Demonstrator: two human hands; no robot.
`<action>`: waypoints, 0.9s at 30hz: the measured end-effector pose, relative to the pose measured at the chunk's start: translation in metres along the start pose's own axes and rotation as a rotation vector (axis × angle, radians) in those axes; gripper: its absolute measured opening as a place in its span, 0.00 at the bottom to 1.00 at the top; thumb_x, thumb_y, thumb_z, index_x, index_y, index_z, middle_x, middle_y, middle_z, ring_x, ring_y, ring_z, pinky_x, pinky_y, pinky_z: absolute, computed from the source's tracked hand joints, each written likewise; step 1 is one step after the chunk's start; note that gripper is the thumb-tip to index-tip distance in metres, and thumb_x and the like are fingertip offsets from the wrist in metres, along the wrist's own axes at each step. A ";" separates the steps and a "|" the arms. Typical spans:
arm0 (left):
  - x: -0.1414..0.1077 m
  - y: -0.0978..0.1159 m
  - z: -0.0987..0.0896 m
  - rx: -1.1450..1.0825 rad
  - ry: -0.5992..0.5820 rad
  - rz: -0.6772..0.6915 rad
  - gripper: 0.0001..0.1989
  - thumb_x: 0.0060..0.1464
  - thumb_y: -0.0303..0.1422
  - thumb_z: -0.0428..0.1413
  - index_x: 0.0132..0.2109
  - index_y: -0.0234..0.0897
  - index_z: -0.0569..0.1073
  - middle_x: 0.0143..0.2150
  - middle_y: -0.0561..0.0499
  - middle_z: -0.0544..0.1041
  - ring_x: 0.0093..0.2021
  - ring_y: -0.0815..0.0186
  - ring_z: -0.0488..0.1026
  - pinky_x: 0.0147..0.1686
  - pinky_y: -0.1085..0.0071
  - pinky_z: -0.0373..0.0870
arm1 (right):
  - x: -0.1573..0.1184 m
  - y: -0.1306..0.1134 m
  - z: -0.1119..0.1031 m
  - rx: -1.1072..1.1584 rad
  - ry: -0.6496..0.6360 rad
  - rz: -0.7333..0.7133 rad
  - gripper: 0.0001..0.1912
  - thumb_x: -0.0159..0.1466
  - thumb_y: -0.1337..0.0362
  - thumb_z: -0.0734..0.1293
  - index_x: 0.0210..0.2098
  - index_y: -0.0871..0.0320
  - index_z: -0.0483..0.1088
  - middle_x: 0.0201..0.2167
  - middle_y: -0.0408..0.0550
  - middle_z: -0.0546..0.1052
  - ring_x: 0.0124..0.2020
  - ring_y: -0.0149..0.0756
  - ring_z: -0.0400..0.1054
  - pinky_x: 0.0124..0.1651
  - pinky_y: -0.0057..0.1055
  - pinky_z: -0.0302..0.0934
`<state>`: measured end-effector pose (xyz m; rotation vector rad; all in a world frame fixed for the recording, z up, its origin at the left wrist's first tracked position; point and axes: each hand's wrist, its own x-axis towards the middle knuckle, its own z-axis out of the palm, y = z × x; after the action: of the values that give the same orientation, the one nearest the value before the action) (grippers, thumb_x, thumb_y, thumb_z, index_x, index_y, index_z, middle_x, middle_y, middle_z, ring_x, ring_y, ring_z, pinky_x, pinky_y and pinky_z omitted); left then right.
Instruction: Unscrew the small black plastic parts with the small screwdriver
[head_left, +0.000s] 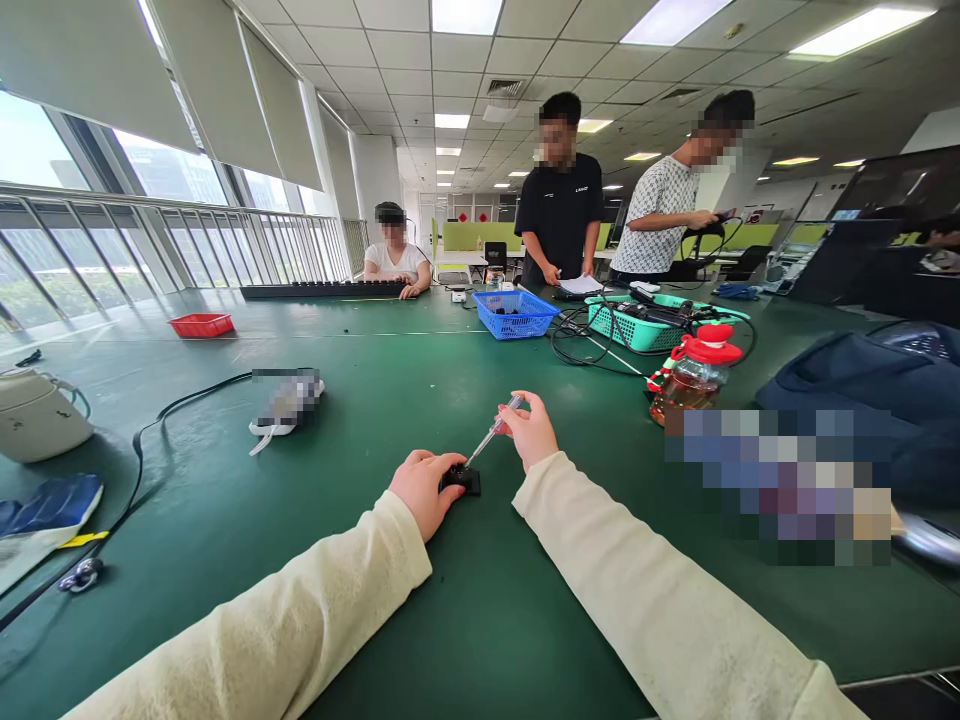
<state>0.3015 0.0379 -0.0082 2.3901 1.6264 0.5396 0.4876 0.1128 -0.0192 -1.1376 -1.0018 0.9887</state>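
Note:
My left hand (425,488) is closed around the left side of a small black part (468,481), pressing it to the green table. What kind of part it is cannot be made out. In my right hand (531,431) is a slim screwdriver (491,437) with a clear handle, pinched between the fingers. It slants down to the left, and its tip meets the top of the black part or hovers just over it. The fingers of my left hand cover part of the black piece.
On the green table (360,420) stand a red tray (202,325), a blue basket (515,314), a teal basket (637,335) with cables and a red-lidded bottle (694,375). A dark bag (862,390) lies right, a white container (41,415) left. Several people are across the table.

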 end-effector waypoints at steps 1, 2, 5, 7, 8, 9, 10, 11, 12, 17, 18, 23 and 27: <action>0.000 0.000 0.000 0.000 0.000 0.001 0.19 0.54 0.31 0.55 0.54 0.43 0.72 0.48 0.50 0.79 0.52 0.55 0.67 0.56 0.57 0.64 | 0.000 0.000 0.000 -0.001 0.002 0.008 0.22 0.52 0.58 0.69 0.44 0.53 0.61 0.24 0.36 0.75 0.23 0.34 0.73 0.36 0.36 0.69; 0.000 0.000 0.000 -0.001 0.001 -0.001 0.19 0.54 0.31 0.55 0.54 0.43 0.72 0.48 0.50 0.79 0.52 0.55 0.67 0.56 0.57 0.64 | -0.001 -0.001 0.000 -0.003 0.004 0.009 0.21 0.52 0.59 0.69 0.43 0.53 0.61 0.24 0.36 0.75 0.23 0.34 0.73 0.36 0.36 0.69; 0.000 -0.001 0.001 -0.013 0.003 -0.001 0.19 0.54 0.30 0.55 0.53 0.43 0.72 0.48 0.50 0.79 0.53 0.55 0.67 0.56 0.57 0.64 | -0.005 -0.008 0.002 -0.027 0.003 -0.041 0.20 0.53 0.58 0.68 0.43 0.53 0.61 0.23 0.37 0.74 0.23 0.34 0.72 0.37 0.37 0.69; 0.000 -0.001 0.001 -0.018 0.005 0.004 0.18 0.54 0.30 0.55 0.53 0.43 0.72 0.48 0.50 0.79 0.52 0.55 0.67 0.56 0.57 0.65 | -0.010 -0.013 0.005 -0.045 -0.007 -0.110 0.20 0.54 0.58 0.67 0.45 0.53 0.61 0.24 0.37 0.74 0.23 0.34 0.72 0.38 0.38 0.68; 0.000 -0.001 0.001 -0.016 0.005 0.004 0.18 0.54 0.30 0.55 0.53 0.43 0.72 0.47 0.50 0.79 0.52 0.55 0.67 0.56 0.57 0.65 | -0.013 -0.016 0.006 -0.044 -0.018 -0.153 0.20 0.55 0.58 0.67 0.45 0.53 0.61 0.25 0.38 0.74 0.24 0.34 0.72 0.38 0.38 0.68; 0.000 -0.001 0.001 -0.014 0.003 0.003 0.18 0.54 0.30 0.55 0.53 0.43 0.72 0.47 0.49 0.79 0.52 0.55 0.67 0.56 0.57 0.65 | -0.016 -0.019 0.007 -0.038 -0.035 -0.204 0.20 0.56 0.59 0.66 0.46 0.53 0.60 0.26 0.39 0.73 0.26 0.34 0.72 0.38 0.37 0.68; 0.000 -0.001 0.001 -0.013 0.004 0.004 0.18 0.54 0.30 0.55 0.53 0.43 0.72 0.47 0.49 0.79 0.52 0.55 0.67 0.56 0.57 0.65 | -0.019 -0.022 0.009 -0.036 -0.054 -0.255 0.20 0.57 0.59 0.65 0.47 0.54 0.60 0.27 0.40 0.73 0.28 0.35 0.72 0.38 0.37 0.68; 0.001 -0.002 0.002 -0.014 0.005 0.005 0.18 0.54 0.31 0.55 0.53 0.43 0.72 0.47 0.49 0.79 0.52 0.55 0.67 0.56 0.56 0.65 | -0.023 -0.025 0.010 -0.042 -0.075 -0.309 0.20 0.57 0.59 0.65 0.48 0.54 0.60 0.28 0.41 0.73 0.30 0.36 0.73 0.38 0.37 0.68; 0.001 -0.002 0.002 -0.016 0.008 0.007 0.18 0.54 0.31 0.55 0.53 0.43 0.72 0.47 0.49 0.79 0.52 0.54 0.67 0.55 0.56 0.65 | -0.027 -0.028 0.011 -0.060 -0.095 -0.364 0.20 0.58 0.59 0.64 0.49 0.54 0.60 0.29 0.42 0.73 0.31 0.36 0.72 0.38 0.37 0.68; 0.001 -0.005 0.004 -0.017 0.033 0.022 0.18 0.54 0.31 0.56 0.53 0.43 0.73 0.46 0.48 0.79 0.51 0.54 0.67 0.55 0.56 0.65 | -0.047 -0.039 0.013 -0.310 -0.165 -0.665 0.18 0.61 0.62 0.63 0.51 0.52 0.63 0.35 0.46 0.75 0.31 0.35 0.70 0.41 0.37 0.67; 0.001 -0.005 0.004 -0.013 0.038 0.027 0.18 0.54 0.31 0.56 0.53 0.42 0.73 0.45 0.47 0.79 0.51 0.55 0.67 0.55 0.56 0.65 | -0.051 -0.041 0.013 -0.351 -0.187 -0.722 0.17 0.61 0.63 0.62 0.51 0.51 0.63 0.37 0.47 0.75 0.31 0.35 0.70 0.43 0.37 0.67; 0.000 -0.004 0.004 0.001 0.041 0.037 0.18 0.53 0.30 0.56 0.52 0.40 0.73 0.45 0.47 0.79 0.50 0.54 0.68 0.54 0.56 0.66 | -0.058 -0.042 0.016 -0.399 -0.255 -0.824 0.17 0.62 0.65 0.61 0.51 0.50 0.64 0.38 0.47 0.76 0.34 0.36 0.70 0.45 0.37 0.66; 0.001 -0.004 0.004 -0.011 0.040 0.027 0.18 0.54 0.30 0.56 0.53 0.42 0.73 0.46 0.48 0.79 0.51 0.55 0.67 0.55 0.56 0.65 | -0.049 -0.039 0.016 -0.333 -0.195 -0.652 0.18 0.63 0.62 0.61 0.53 0.51 0.62 0.35 0.46 0.75 0.32 0.36 0.71 0.41 0.37 0.67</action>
<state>0.2996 0.0403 -0.0135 2.4121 1.6053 0.6031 0.4635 0.0640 0.0153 -0.8859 -1.6076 0.4168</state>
